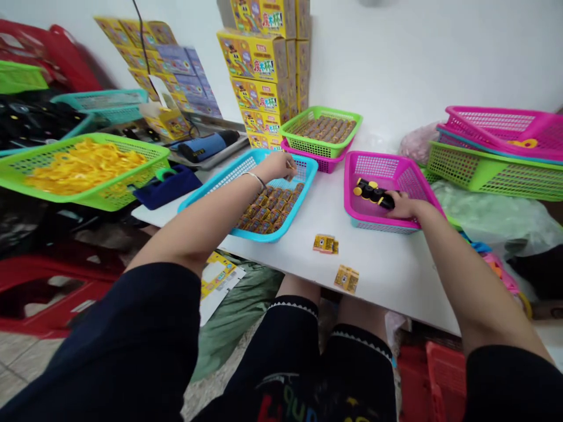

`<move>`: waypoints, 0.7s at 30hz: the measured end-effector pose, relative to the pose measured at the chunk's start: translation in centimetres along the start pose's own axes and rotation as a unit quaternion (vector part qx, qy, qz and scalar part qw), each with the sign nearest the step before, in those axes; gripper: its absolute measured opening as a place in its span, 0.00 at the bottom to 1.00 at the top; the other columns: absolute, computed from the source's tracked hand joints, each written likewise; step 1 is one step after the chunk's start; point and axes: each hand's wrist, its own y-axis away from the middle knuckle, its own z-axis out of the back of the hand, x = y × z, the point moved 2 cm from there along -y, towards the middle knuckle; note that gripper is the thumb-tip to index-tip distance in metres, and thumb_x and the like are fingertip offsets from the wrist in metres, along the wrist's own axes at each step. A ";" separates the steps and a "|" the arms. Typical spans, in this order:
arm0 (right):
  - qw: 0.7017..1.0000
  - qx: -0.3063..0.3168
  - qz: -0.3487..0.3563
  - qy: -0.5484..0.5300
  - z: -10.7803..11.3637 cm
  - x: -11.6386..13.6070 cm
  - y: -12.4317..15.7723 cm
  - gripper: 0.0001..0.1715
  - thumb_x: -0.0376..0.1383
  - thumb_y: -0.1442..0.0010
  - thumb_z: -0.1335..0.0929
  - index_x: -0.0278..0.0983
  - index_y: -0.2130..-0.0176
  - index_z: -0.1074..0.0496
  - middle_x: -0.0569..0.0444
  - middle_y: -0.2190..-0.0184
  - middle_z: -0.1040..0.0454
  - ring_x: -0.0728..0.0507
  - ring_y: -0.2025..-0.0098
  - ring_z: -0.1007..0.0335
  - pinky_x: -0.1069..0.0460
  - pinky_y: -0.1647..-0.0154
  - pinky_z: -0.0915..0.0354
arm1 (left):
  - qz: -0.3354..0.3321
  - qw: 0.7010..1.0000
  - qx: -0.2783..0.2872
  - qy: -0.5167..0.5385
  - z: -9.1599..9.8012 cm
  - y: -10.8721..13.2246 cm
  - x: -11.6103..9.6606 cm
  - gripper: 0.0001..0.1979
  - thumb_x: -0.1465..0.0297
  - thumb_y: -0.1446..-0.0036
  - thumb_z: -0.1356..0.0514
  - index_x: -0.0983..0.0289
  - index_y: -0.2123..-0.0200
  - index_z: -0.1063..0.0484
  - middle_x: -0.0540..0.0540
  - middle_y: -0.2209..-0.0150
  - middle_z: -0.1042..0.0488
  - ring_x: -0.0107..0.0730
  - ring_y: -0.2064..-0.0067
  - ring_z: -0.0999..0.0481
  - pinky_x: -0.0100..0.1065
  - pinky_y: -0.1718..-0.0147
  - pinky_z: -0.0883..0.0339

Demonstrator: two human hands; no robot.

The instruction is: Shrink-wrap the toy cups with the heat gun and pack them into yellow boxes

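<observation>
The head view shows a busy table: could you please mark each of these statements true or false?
1. The left hand rests in the green basket of yellow pieces. False: it reaches into the blue basket, above wrapped rolls.
2. The right hand is on black and yellow items in a pink basket. True.
3. A bangle circles the left wrist. True.
4. The green basket by the stacked boxes is empty. False: that green basket holds brown rolls.

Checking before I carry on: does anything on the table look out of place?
Yes: one small yellow printed packet and a second lie loose on the white table, outside the magenta plastic basket beside them, so they look stray.
</observation>
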 end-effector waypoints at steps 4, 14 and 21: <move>0.996 0.031 0.081 0.005 -0.3 0.6 0.3 0.37 0.37 0.53 0.26 0.40 0.43 0.28 0.42 0.42 0.29 0.36 0.48 0.23 0.42 0.40 0.29 | 0.000 1.000 0.018 0.008 -1.9 -1.1 1.5 0.08 0.66 0.42 0.33 0.64 0.69 0.24 0.41 0.84 0.32 0.25 0.71 0.30 0.29 0.58 0.31; 0.992 -0.032 0.126 -0.003 1.1 -0.3 2.4 0.34 0.33 0.52 0.28 0.40 0.45 0.25 0.48 0.55 0.17 0.36 0.55 0.20 0.45 0.51 0.26 | 0.035 0.995 0.085 -0.033 -2.7 -0.4 1.6 0.17 0.65 0.46 0.34 0.64 0.54 0.17 0.59 0.56 0.17 0.49 0.49 0.21 0.40 0.46 0.31; 0.939 -0.274 0.062 -0.198 0.6 0.2 6.2 0.28 0.43 0.47 0.24 0.34 0.49 0.24 0.44 0.58 0.19 0.38 0.58 0.22 0.46 0.54 0.27 | -0.116 0.990 -0.052 -0.066 -0.9 4.1 -6.1 0.26 0.63 0.32 0.44 0.70 0.36 0.32 0.70 0.39 0.28 0.50 0.36 0.29 0.46 0.35 0.39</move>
